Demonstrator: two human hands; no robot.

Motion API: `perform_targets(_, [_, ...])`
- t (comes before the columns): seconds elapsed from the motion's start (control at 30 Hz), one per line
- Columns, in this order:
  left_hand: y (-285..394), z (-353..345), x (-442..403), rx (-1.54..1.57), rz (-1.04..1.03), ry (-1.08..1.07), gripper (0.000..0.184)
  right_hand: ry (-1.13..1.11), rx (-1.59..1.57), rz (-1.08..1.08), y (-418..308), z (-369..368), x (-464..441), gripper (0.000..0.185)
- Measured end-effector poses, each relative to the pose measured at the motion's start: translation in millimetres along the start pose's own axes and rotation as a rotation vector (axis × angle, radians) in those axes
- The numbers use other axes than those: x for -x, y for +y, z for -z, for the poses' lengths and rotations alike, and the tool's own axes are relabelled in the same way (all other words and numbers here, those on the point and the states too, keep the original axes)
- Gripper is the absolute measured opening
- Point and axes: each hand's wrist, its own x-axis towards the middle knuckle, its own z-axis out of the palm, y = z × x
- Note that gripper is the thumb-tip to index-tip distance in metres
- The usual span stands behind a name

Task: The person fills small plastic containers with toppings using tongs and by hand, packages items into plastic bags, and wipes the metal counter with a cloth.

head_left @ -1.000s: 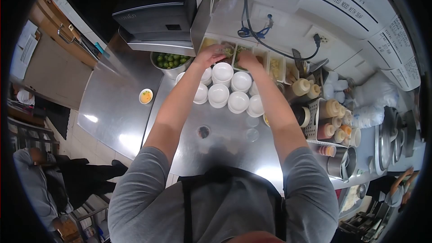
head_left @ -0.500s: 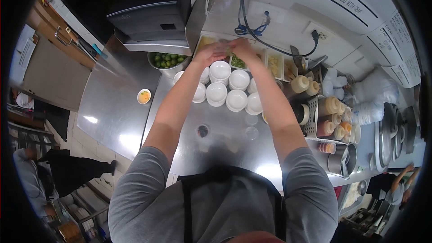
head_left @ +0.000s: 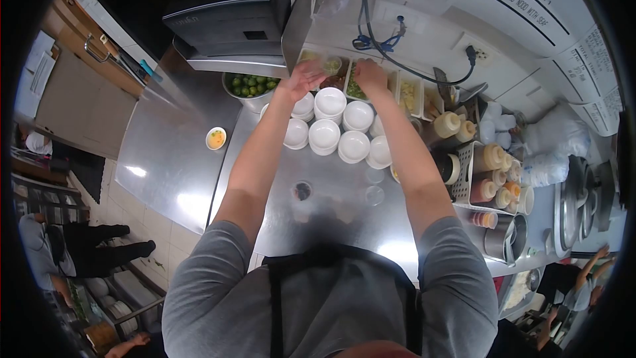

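Observation:
At the back of the counter, my left hand holds a small clear plastic cup by its side. The cup looks tilted, and something greenish shows through it. My right hand is lowered over a bin of chopped greens, its fingers bunched together. What lies between those fingertips is hidden. Stacks of white bowls stand just in front of both hands. Behind them, a row of white bins includes one with pale yellow pieces.
A metal pot of limes stands left of the bins. A small cup with orange contents sits on the left counter. On the right is a white basket of squeeze bottles. Clear lids lie in front. Other people stand nearby.
My hands have moved apart. My right hand has come down over the chopped greens, while my left hand has shifted left with the clear cup. The person at far left has changed stance.

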Motion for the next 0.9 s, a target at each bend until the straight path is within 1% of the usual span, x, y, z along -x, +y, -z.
perform_targets(0.07, [1,-1,4,-0.072,-0.043,0.029,0.029,-0.14,0.075,0.001,3,-5,-3,0.008])
perform_targets(0.1, [2,4,2,-0.072,-0.043,0.03,0.029,-0.141,0.074,0.001,3,-4,-4,0.008])
perform_targets(0.17, [5,15,-2,0.024,-0.122,-0.013,0.022,-0.243,0.085,0.051,1,-3,-6,0.012])
perform_targets(0.2, [6,19,-4,0.023,-0.124,-0.01,0.022,-0.244,0.082,0.054,0,-6,-8,0.012])
perform_targets(0.27, [8,26,-7,0.011,-0.131,0.005,0.018,-0.128,0.061,0.035,-2,-13,-14,0.016])
perform_targets(0.3, [9,28,-7,0.008,-0.133,0.008,0.018,-0.128,0.056,0.037,-17,2,-11,0.016])
perform_targets(0.33, [8,29,-7,0.005,-0.141,0.013,0.018,-0.221,0.018,0.107,-44,36,-4,0.017])
perform_targets(0.37, [8,30,-6,0.004,-0.148,0.018,0.018,-0.314,-0.019,0.177,-63,54,0,0.018])
perform_targets(0.4, [8,29,-5,0.002,-0.15,0.02,0.018,-0.314,-0.022,0.179,-67,45,-1,0.018])
perform_targets(0.47, [8,27,-5,0.022,-0.131,0.055,0.018,-0.225,0.109,0.188,-66,17,-4,0.019])
perform_targets(0.6, [15,30,0,0.019,-0.098,0.064,0.017,-0.298,0.181,0.145,-62,-4,-16,0.019])
perform_targets(0.67, [20,20,13,-0.078,-0.197,0.097,0.017,-0.215,0.246,0.187,-58,-11,-18,0.019])
perform_targets(0.77, [19,23,11,-0.049,-0.199,0.107,0.018,-0.254,0.179,0.235,-55,-4,-18,0.017])
perform_targets(0.8, [20,22,11,-0.049,-0.202,0.108,0.018,-0.253,0.179,0.238,-57,3,-16,0.017])
perform_targets(0.87, [19,21,11,-0.053,-0.169,0.1,0.018,-0.24,0.043,0.219,-59,15,-11,0.013])
perform_targets(0.9, [19,21,11,-0.052,-0.17,0.1,0.018,-0.241,0.043,0.22,-53,8,-13,0.013])
